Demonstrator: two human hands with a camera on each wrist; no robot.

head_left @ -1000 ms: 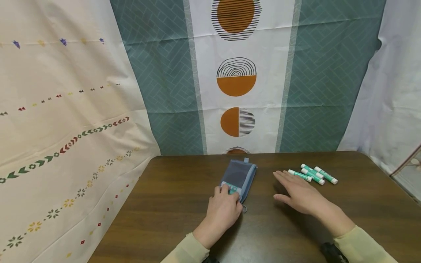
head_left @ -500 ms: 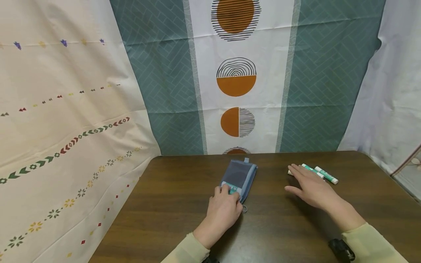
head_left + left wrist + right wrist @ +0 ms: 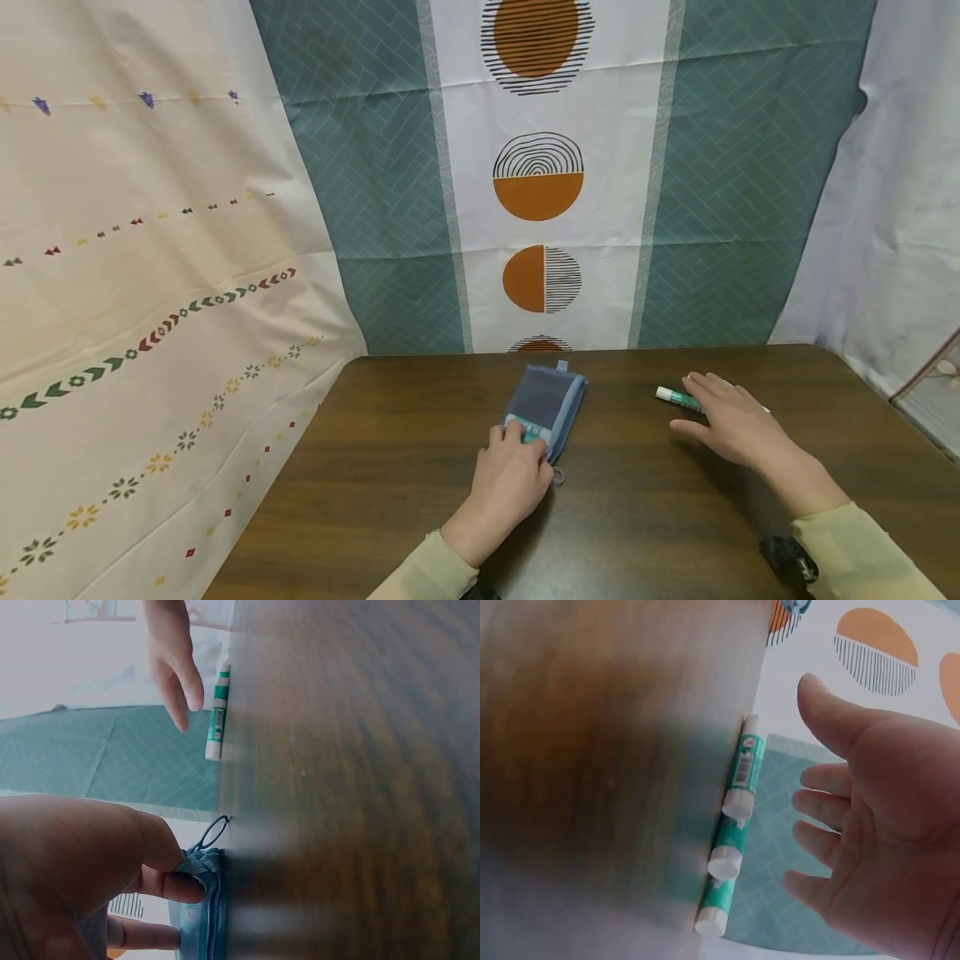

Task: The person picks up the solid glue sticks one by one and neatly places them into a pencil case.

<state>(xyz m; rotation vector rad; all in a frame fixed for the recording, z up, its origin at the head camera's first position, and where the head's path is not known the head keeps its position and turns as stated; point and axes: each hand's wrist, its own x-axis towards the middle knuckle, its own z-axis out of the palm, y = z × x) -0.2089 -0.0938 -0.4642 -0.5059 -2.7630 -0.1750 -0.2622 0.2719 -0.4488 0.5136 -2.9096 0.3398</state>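
The left hand (image 3: 510, 479) grips the blue mesh zip pouch (image 3: 546, 407) on the dark wooden surface (image 3: 390, 467), while at its 3 o'clock the right hand (image 3: 731, 425), fingers straight, hovers over green-and-white glue sticks (image 3: 677, 398) not yet lifted.

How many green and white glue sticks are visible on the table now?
3. All lie side by side under the right hand: the nearest glue stick, the middle glue stick and the farthest glue stick. The hand may hide another.

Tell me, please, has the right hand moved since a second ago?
Yes: the right hand has slid rightward, away from the pouch, and now covers the glue sticks.
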